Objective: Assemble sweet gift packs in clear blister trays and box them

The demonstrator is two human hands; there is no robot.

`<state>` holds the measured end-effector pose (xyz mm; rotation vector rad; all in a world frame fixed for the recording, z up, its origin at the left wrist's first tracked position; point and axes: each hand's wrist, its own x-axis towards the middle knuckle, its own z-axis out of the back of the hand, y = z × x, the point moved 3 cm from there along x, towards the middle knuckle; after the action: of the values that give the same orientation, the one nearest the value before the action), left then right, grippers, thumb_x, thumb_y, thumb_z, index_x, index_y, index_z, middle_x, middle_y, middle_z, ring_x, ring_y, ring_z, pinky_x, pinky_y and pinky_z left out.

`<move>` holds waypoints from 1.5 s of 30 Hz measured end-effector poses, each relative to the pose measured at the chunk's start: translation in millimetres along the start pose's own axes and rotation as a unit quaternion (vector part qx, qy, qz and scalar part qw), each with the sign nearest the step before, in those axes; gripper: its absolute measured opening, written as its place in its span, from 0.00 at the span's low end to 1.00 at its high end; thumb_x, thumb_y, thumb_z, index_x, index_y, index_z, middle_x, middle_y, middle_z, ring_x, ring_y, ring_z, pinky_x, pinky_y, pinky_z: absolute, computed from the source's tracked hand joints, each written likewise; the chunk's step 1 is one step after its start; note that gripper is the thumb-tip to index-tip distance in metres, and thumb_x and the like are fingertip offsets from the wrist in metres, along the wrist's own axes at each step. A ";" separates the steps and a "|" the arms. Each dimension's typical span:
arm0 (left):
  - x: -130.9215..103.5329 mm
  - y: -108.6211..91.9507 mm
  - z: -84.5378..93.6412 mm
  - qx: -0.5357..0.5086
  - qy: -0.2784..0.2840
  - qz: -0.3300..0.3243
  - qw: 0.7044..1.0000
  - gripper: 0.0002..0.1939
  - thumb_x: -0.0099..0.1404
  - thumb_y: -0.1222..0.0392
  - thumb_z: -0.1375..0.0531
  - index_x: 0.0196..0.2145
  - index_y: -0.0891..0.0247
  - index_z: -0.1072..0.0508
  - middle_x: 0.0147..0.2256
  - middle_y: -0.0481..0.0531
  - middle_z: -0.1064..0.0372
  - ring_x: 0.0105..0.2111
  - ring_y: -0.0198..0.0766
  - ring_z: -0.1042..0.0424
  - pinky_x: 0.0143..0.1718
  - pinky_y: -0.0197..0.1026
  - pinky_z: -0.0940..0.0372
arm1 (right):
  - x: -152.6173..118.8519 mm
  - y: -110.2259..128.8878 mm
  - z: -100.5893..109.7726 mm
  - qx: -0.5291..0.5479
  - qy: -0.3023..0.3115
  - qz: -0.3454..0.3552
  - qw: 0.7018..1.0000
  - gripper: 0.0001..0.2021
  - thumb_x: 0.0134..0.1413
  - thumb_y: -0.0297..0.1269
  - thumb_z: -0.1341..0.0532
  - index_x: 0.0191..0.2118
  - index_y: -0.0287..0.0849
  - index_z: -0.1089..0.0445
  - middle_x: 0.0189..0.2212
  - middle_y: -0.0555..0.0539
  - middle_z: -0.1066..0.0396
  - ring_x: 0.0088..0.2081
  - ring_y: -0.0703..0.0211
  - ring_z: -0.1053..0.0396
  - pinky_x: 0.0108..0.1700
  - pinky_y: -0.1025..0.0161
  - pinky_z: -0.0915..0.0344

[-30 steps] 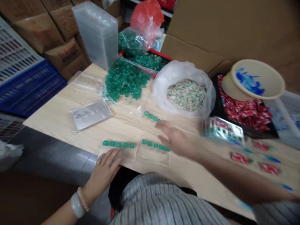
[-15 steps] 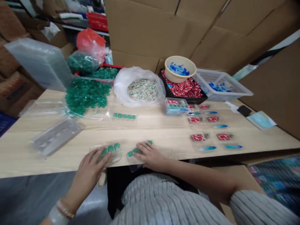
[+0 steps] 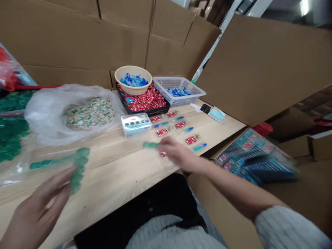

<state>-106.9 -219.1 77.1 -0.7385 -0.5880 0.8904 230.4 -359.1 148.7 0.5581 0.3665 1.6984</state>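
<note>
My left hand [image 3: 43, 207], blurred, is raised over the table's left part and pinches a clear plastic tray with green pieces [image 3: 77, 171]. Behind it lies another row of green pieces [image 3: 41, 164]. My right hand [image 3: 176, 152] reaches across to the rows of clear trays on the right. Its fingers are closed on a blurred clear tray of green pieces [image 3: 150, 145], and a red packet [image 3: 163, 154] shows just below them. Around that hand lie clear trays with red packets [image 3: 191, 139] and blue, pen-like pieces [image 3: 200, 147].
A white bag of small pieces [image 3: 90, 112] stands behind. A stacked clear case [image 3: 136, 124], a black tray of red packets [image 3: 145, 103], a cream bowl [image 3: 133, 90] and a white basket [image 3: 181, 98] line the back. Packed goods [image 3: 246, 152] sit beyond the right edge.
The view has swung right. Both hands have lifted trays of green pieces from the front edge; my right hand has moved to the rows of red packets.
</note>
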 end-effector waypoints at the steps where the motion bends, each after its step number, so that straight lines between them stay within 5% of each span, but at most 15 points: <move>1: 11.0 -17.1 -13.9 -0.013 0.009 0.045 0.999 0.20 0.56 0.47 0.46 0.47 0.45 0.34 0.48 0.44 0.34 0.48 0.57 0.36 0.50 0.66 0.43 | -6.9 -24.2 25.4 0.021 -0.011 -0.022 0.999 0.17 0.53 0.27 0.50 0.47 0.38 0.34 0.43 0.41 0.36 0.44 0.58 0.37 0.45 0.58 0.38; 4: 42.7 -66.4 -61.4 -0.133 0.102 0.113 0.979 0.23 0.52 0.45 0.42 0.44 0.58 0.33 0.45 0.53 0.32 0.45 0.52 0.32 0.48 0.58 0.38 | -10.2 -92.8 60.4 0.074 0.136 -0.108 0.982 0.13 0.52 0.31 0.47 0.42 0.37 0.31 0.36 0.45 0.32 0.37 0.60 0.35 0.41 0.61 0.38; 7: 63.6 -99.0 -96.6 -0.214 0.174 0.161 0.948 0.24 0.51 0.47 0.40 0.44 0.61 0.34 0.45 0.56 0.32 0.45 0.49 0.32 0.44 0.52 0.33 | 5.7 -132.2 37.4 0.152 0.385 -0.164 0.895 0.13 0.46 0.35 0.41 0.39 0.37 0.30 0.33 0.47 0.29 0.34 0.62 0.33 0.38 0.64 0.39; 10: 69.5 -112.4 -115.2 -0.261 0.217 0.210 0.917 0.21 0.53 0.53 0.40 0.44 0.61 0.35 0.46 0.55 0.33 0.44 0.45 0.31 0.44 0.48 0.34 | 29.7 -146.4 0.3 0.097 0.506 -0.170 0.840 0.14 0.39 0.34 0.36 0.36 0.35 0.29 0.29 0.47 0.29 0.32 0.60 0.33 0.36 0.65 0.39; 14: 65.2 -111.8 -131.8 -0.327 0.241 0.293 0.865 0.19 0.54 0.58 0.40 0.44 0.63 0.35 0.45 0.55 0.33 0.41 0.42 0.30 0.44 0.46 0.34 | 40.4 -149.1 -14.2 -0.095 0.401 -0.113 0.904 0.21 0.36 0.34 0.34 0.42 0.36 0.31 0.39 0.42 0.30 0.39 0.53 0.33 0.39 0.63 0.39; 19: 69.8 -105.2 -153.8 -0.360 0.243 0.367 0.822 0.20 0.53 0.58 0.37 0.43 0.64 0.34 0.45 0.56 0.33 0.39 0.40 0.30 0.41 0.43 0.34 | -17.1 -138.9 -17.9 -0.237 0.162 -0.070 0.955 0.29 0.42 0.40 0.36 0.53 0.39 0.39 0.53 0.36 0.41 0.53 0.42 0.43 0.52 0.50 0.46; 23: 81.8 -103.5 -170.8 -0.374 0.263 0.381 0.803 0.17 0.52 0.60 0.37 0.41 0.64 0.32 0.40 0.54 0.31 0.35 0.37 0.29 0.39 0.39 0.34 | -74.6 -138.0 -60.8 -0.226 0.103 0.013 0.969 0.32 0.49 0.53 0.44 0.59 0.47 0.47 0.59 0.40 0.50 0.60 0.39 0.56 0.56 0.41 0.59; 26: 86.2 -102.4 -179.2 -0.370 0.281 0.380 0.800 0.14 0.52 0.62 0.37 0.38 0.65 0.31 0.38 0.53 0.30 0.34 0.35 0.29 0.37 0.37 0.35 | -91.4 -144.4 -77.2 -0.214 0.090 0.022 0.972 0.33 0.50 0.54 0.45 0.60 0.48 0.49 0.60 0.40 0.50 0.60 0.39 0.58 0.57 0.39 0.61; 29: 88.2 -105.4 -185.3 -0.402 0.310 0.367 0.780 0.14 0.53 0.63 0.38 0.39 0.65 0.32 0.40 0.54 0.31 0.36 0.37 0.29 0.39 0.39 0.35 | -80.5 -140.3 -59.4 -0.138 0.044 0.004 0.989 0.31 0.49 0.54 0.45 0.58 0.46 0.45 0.59 0.39 0.48 0.60 0.40 0.56 0.57 0.40 0.58; 32: 96.0 -117.7 -197.4 -0.459 0.377 0.337 0.731 0.18 0.52 0.66 0.38 0.42 0.64 0.34 0.42 0.55 0.31 0.39 0.40 0.29 0.41 0.43 0.35 | -50.6 -138.2 -25.6 0.052 -0.074 -0.122 0.988 0.22 0.55 0.50 0.49 0.51 0.44 0.38 0.50 0.40 0.36 0.50 0.50 0.39 0.51 0.48 0.44; 34: 106.6 -127.9 -210.1 -0.467 0.425 0.319 0.707 0.19 0.51 0.67 0.38 0.42 0.64 0.35 0.40 0.55 0.30 0.37 0.40 0.28 0.40 0.44 0.35 | -29.0 -145.5 -15.4 0.224 -0.092 -0.209 0.947 0.18 0.53 0.49 0.48 0.42 0.42 0.33 0.36 0.45 0.30 0.33 0.59 0.32 0.37 0.58 0.35; 36: 120.4 -135.2 -224.1 -0.451 0.440 0.314 0.710 0.18 0.51 0.68 0.37 0.40 0.65 0.36 0.38 0.56 0.29 0.34 0.39 0.27 0.38 0.43 0.34 | -12.7 -160.3 -15.1 0.369 -0.073 -0.270 0.886 0.17 0.45 0.50 0.42 0.33 0.41 0.34 0.22 0.52 0.34 0.20 0.66 0.39 0.23 0.67 0.39; 38: 134.9 -137.8 -236.9 -0.444 0.411 0.317 0.730 0.18 0.51 0.67 0.36 0.39 0.66 0.36 0.38 0.57 0.29 0.33 0.38 0.27 0.37 0.41 0.34 | -5.1 -182.6 -15.8 0.442 -0.098 -0.325 0.830 0.18 0.37 0.51 0.38 0.26 0.41 0.39 0.16 0.56 0.41 0.15 0.70 0.46 0.17 0.70 0.48; 40: 147.7 -135.8 -248.2 -0.462 0.331 0.323 0.757 0.19 0.51 0.68 0.36 0.40 0.65 0.37 0.38 0.57 0.30 0.33 0.36 0.28 0.36 0.38 0.34 | -3.6 -206.7 -13.8 0.432 -0.162 -0.370 0.806 0.18 0.37 0.51 0.39 0.24 0.42 0.43 0.15 0.56 0.43 0.14 0.70 0.46 0.16 0.71 0.49; 45: 159.9 -121.1 -282.7 -0.405 0.087 0.321 0.852 0.22 0.54 0.70 0.40 0.46 0.65 0.41 0.39 0.54 0.34 0.33 0.30 0.32 0.35 0.32 0.35 | 1.0 -237.6 -5.6 0.171 -0.222 -0.426 0.860 0.15 0.49 0.49 0.46 0.30 0.40 0.39 0.20 0.50 0.39 0.23 0.62 0.37 0.26 0.64 0.39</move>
<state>235.2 -224.9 21.7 -1.8448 -0.5519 1.1682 423.0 -310.0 18.3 0.8654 0.4867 0.6182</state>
